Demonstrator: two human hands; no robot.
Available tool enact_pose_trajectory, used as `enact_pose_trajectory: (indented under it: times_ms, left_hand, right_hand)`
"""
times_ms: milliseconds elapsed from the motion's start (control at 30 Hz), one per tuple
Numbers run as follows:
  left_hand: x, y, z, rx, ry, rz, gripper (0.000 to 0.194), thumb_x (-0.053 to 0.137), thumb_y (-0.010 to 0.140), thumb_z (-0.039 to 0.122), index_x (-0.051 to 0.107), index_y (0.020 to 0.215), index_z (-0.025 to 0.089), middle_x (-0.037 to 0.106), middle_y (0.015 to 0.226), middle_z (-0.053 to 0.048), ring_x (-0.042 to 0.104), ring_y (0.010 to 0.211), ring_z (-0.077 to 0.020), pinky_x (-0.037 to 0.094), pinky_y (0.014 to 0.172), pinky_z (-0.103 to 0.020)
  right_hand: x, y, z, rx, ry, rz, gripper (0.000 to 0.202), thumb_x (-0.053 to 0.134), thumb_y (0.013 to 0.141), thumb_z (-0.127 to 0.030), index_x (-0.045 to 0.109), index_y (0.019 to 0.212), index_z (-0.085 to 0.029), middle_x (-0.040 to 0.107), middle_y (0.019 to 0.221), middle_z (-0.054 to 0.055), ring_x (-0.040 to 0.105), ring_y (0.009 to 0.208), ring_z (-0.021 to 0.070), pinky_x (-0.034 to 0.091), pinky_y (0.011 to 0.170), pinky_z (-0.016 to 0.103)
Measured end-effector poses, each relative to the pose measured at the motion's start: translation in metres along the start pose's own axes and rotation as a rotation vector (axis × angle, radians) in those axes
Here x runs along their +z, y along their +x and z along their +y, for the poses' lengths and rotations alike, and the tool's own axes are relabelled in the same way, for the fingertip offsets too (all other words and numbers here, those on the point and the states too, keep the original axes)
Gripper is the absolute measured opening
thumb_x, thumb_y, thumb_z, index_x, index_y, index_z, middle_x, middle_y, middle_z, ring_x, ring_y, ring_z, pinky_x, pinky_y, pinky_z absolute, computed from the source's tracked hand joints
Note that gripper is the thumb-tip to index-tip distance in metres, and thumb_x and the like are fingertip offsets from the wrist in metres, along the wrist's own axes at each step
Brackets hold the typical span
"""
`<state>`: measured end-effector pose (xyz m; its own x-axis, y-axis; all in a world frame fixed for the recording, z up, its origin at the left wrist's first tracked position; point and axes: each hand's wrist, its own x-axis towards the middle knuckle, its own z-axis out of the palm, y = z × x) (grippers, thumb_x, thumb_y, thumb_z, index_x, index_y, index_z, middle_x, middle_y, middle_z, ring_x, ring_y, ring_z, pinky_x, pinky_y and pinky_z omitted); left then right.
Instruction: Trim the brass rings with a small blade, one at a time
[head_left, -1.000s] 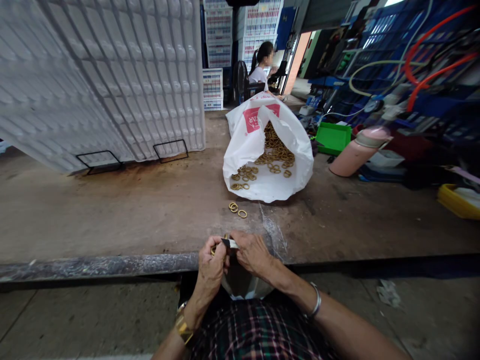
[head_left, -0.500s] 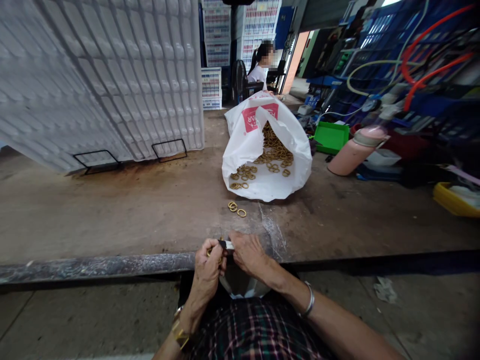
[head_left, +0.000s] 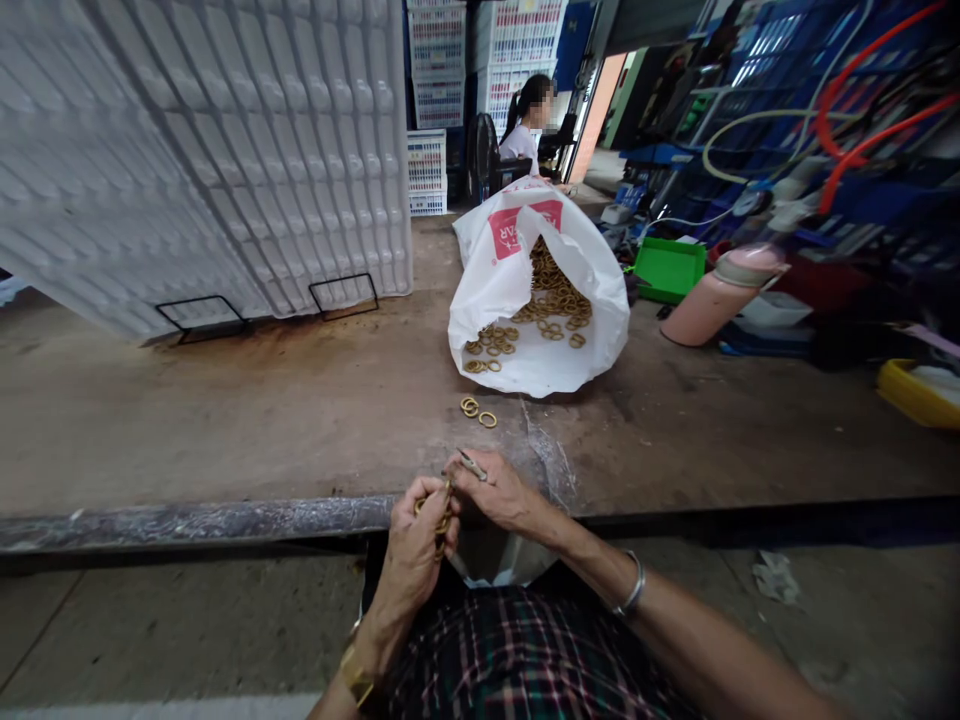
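Several brass-coloured rings [head_left: 439, 521] are held in my left hand [head_left: 415, 538], which is closed at the table's front edge. My right hand [head_left: 491, 490] is closed on a small metal tool [head_left: 472, 465] whose thin tip points up and left; its fingertips meet those of my left hand. Beyond them a few loose rings [head_left: 487, 420] lie on the brown table [head_left: 300, 430]. Behind these, an open white bag [head_left: 547, 370] with red print lies on its side, and many like rings [head_left: 551, 285] show inside it.
Tall white ribbed trays [head_left: 300, 150] stand at the left in black wire stands [head_left: 345, 296]. At the right are a pink bottle [head_left: 709, 305], a green tray [head_left: 667, 270] and a yellow container [head_left: 911, 392]. A person [head_left: 521, 140] sits behind the bag.
The tool in my right hand has turned, its tip now pointing up and left instead of lying across toward my left fingers. The view has shifted slightly.
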<state>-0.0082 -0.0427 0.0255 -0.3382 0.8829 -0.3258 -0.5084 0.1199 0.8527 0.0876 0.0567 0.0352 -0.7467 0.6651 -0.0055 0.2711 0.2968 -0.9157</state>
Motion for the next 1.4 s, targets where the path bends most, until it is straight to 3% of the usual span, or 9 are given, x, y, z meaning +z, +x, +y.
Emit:
enact_pose_trajectory:
  times_ms: [100, 633, 800, 1000, 1200, 1400]
  left_hand:
    - [-0.001, -0.001, -0.002, -0.002, 0.028, 0.008, 0.028, 0.062, 0.073, 0.042, 0.048, 0.073, 0.018, 0.054, 0.061, 0.005, 0.04, 0.039, -0.0033, 0.027, 0.035, -0.015]
    - [0.003, -0.002, -0.002, 0.017, 0.026, -0.053, 0.025, 0.058, 0.078, 0.038, 0.049, 0.072, 0.016, 0.053, 0.063, 0.005, 0.04, 0.039, -0.0022, 0.027, 0.035, -0.015]
    - [0.002, -0.001, -0.005, 0.012, 0.032, -0.022, 0.025, 0.059, 0.077, 0.039, 0.048, 0.073, 0.017, 0.054, 0.065, 0.004, 0.04, 0.039, -0.0027, 0.028, 0.035, -0.015]
    - [-0.001, 0.002, -0.007, 0.06, 0.075, -0.025, 0.023, 0.055, 0.08, 0.039, 0.047, 0.074, 0.018, 0.052, 0.058, 0.005, 0.038, 0.039, -0.0035, 0.028, 0.036, -0.016]
    - [-0.004, 0.001, -0.01, 0.068, 0.129, 0.003, 0.023, 0.053, 0.081, 0.04, 0.045, 0.075, 0.019, 0.05, 0.054, 0.007, 0.037, 0.04, -0.0043, 0.029, 0.037, -0.016]
    - [-0.007, 0.002, -0.013, 0.072, 0.184, 0.026, 0.024, 0.051, 0.082, 0.041, 0.044, 0.073, 0.019, 0.047, 0.048, 0.008, 0.037, 0.039, -0.0054, 0.029, 0.037, -0.015]
  right_hand:
    - [0.005, -0.004, -0.003, 0.005, 0.064, -0.052, 0.035, 0.04, 0.083, -0.043, 0.048, 0.061, -0.018, 0.045, 0.054, -0.004, 0.037, 0.051, 0.0089, 0.028, 0.049, 0.021]
    - [0.003, -0.002, 0.005, 0.078, 0.128, -0.045, 0.034, 0.035, 0.085, -0.035, 0.045, 0.058, -0.017, 0.047, 0.051, -0.003, 0.039, 0.048, 0.0082, 0.03, 0.047, 0.02]
    - [0.003, -0.004, 0.014, -0.029, -0.171, 0.077, 0.025, 0.037, 0.084, -0.025, 0.049, 0.064, -0.017, 0.048, 0.057, -0.002, 0.041, 0.053, 0.009, 0.031, 0.053, 0.02]
    - [0.002, -0.013, 0.017, -0.086, -0.557, -0.062, 0.016, 0.043, 0.075, -0.013, 0.056, 0.083, -0.017, 0.059, 0.069, 0.002, 0.048, 0.059, 0.0119, 0.029, 0.055, 0.022]
    - [0.002, -0.014, 0.013, -0.049, -0.678, -0.127, 0.027, 0.043, 0.069, -0.009, 0.057, 0.09, -0.016, 0.064, 0.081, 0.005, 0.054, 0.067, 0.0143, 0.03, 0.058, 0.024]
    - [0.004, -0.014, 0.01, -0.024, -0.71, -0.153, 0.026, 0.041, 0.072, -0.009, 0.057, 0.091, -0.015, 0.065, 0.082, 0.007, 0.056, 0.068, 0.015, 0.032, 0.059, 0.024]
